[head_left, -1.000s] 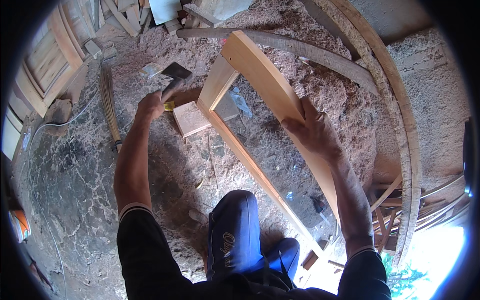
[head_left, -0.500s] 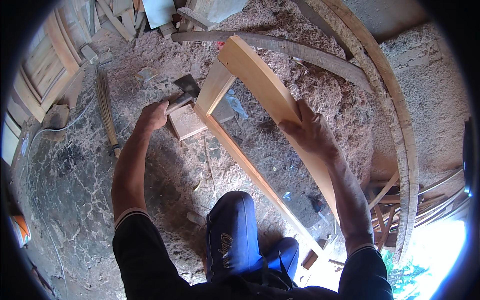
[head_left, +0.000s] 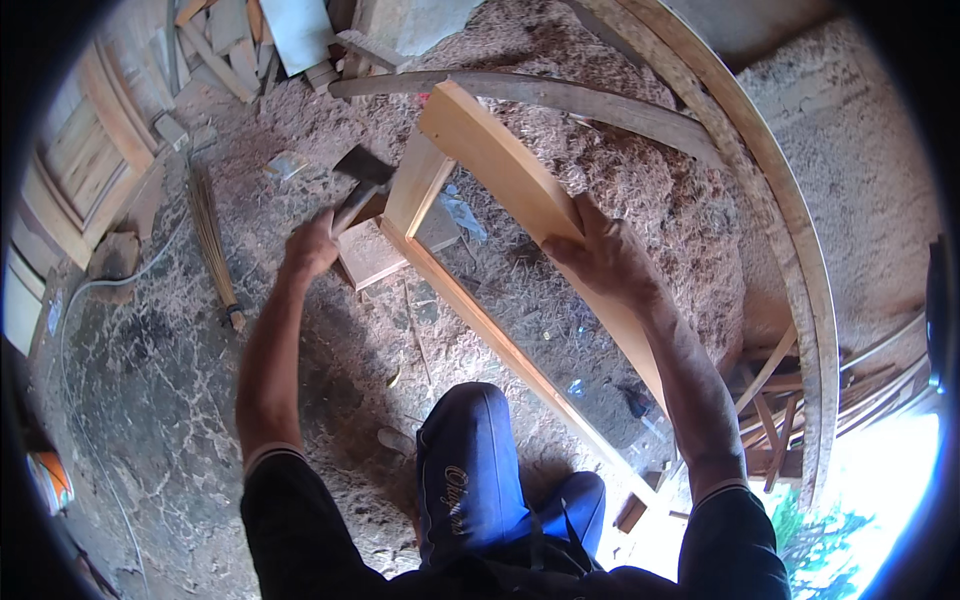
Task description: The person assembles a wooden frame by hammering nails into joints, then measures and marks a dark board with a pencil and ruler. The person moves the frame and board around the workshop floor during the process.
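Observation:
My left hand (head_left: 313, 245) is closed round the handle of a hatchet (head_left: 364, 165), whose dark, flat head stands close to the end of a pale wooden frame (head_left: 496, 135). My right hand (head_left: 605, 255) grips the wide outer rail of that frame, fingers over its top edge. The frame stands tilted, its corner end away from me and its long thin rail running back past my knees. Under the near corner lies a flat wooden block (head_left: 372, 258) on the ground; whether the hatchet touches the frame cannot be made out.
A straw broom (head_left: 213, 240) lies on the left, near a pale cable. Wood shavings (head_left: 690, 240) cover the ground at right. Long curved boards (head_left: 790, 230) arch round the far and right sides. Wooden panels (head_left: 105, 110) and offcuts stand at far left.
The hatchet has swung slightly, its head now a little higher and to the left. My left hand has dropped slightly, and the frame has shifted a little left with my right hand.

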Demonstrator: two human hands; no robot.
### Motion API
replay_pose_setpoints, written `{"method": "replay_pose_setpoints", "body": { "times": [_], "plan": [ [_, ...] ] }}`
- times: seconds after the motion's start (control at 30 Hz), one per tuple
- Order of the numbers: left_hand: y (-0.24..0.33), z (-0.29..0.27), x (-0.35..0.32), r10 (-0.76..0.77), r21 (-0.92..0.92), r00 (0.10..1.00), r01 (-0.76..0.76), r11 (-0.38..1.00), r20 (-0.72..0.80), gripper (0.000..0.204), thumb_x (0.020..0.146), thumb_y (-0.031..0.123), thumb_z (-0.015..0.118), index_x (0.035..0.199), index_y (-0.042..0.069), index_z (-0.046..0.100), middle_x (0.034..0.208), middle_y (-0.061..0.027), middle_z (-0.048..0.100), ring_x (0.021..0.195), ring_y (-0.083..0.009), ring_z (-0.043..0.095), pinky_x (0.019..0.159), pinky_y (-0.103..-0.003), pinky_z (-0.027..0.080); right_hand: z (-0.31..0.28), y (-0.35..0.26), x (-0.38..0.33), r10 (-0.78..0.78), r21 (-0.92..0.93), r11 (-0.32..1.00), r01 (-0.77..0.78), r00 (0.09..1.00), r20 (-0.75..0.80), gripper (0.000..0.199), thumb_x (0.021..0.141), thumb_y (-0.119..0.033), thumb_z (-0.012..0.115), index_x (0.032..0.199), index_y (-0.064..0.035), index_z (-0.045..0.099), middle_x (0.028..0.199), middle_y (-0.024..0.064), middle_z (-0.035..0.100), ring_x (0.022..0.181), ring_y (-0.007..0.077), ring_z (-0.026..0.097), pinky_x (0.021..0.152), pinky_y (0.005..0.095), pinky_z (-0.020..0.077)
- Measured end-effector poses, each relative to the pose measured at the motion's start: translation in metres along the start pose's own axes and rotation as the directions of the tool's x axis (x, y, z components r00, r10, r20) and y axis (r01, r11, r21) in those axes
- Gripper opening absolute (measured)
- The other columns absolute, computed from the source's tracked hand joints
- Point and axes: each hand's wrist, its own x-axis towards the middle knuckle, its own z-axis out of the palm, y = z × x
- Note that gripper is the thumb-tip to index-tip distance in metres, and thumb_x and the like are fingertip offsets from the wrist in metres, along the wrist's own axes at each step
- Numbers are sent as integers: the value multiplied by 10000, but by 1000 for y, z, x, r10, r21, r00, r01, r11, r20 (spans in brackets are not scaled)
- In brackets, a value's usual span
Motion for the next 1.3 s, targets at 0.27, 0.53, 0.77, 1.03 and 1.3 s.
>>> {"method": "replay_pose_setpoints", "body": {
  "times": [0.27,0.53,0.77,1.03,1.3],
  "plan": [
    [-49,128,-88,-182,-140,982,173,975,-52,545,872,354,723,1266,4,586,1118,-274,677,1038,-476,656,874,-520,529,5,9,5,2,-107,994,1,1000,30,478,964,-402,635,1275,-58,517,840,184,717,758,312,730,725,429,590],
    [-2,141,-102,74,203,989,-47,978,-125,723,861,492,708,1395,48,505,1333,-206,562,1182,-451,560,968,-537,470,12,7,15,83,-115,990,-87,996,-40,516,775,-368,750,1218,-142,612,974,109,737,932,325,731,757,493,595],
    [116,42,-121,563,384,349,-465,798,-749,872,844,621,684,1489,87,439,1500,-153,454,1336,-417,461,1067,-541,408,40,43,-14,22,-134,990,-53,974,-224,496,747,-461,731,1161,-192,679,953,73,751,954,314,730,817,457,583],
    [414,-39,-188,823,472,530,-791,391,206,697,682,398,875,1202,51,567,1297,-199,595,1274,-374,518,1032,-529,415,7,129,-179,243,-128,951,-283,933,-264,503,773,-467,739,1145,-151,619,965,70,701,982,296,685,873,456,535],
    [541,33,-218,852,209,282,-956,208,440,662,659,369,901,1114,21,568,1069,-240,679,1014,-451,648,874,-536,506,121,113,-369,126,-78,952,-296,610,-782,517,942,-198,586,1440,-142,458,1296,117,551,1219,277,550,1054,465,396]
  ]
}}
